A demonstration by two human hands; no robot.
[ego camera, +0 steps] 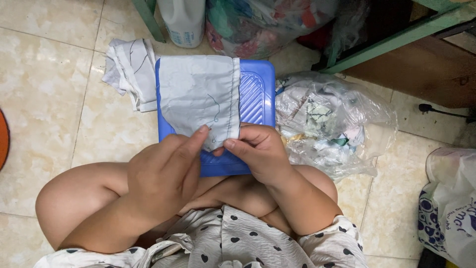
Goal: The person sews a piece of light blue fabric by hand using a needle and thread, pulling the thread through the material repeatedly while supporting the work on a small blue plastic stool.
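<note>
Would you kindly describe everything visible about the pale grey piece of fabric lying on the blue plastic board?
The pale grey fabric piece is thin, creased woven cloth with a stitched hem down its right edge and a loose blue thread curling near the bottom. It lies flat over the blue plastic board, covering its left part. The left hand and right hand pinch its lower edge.

White plastic jug (pixel 184 20) with bluish label standing at top; clear bag (pixel 337 124) lying right; white printed bag (pixel 448 203) sitting far right.
</note>
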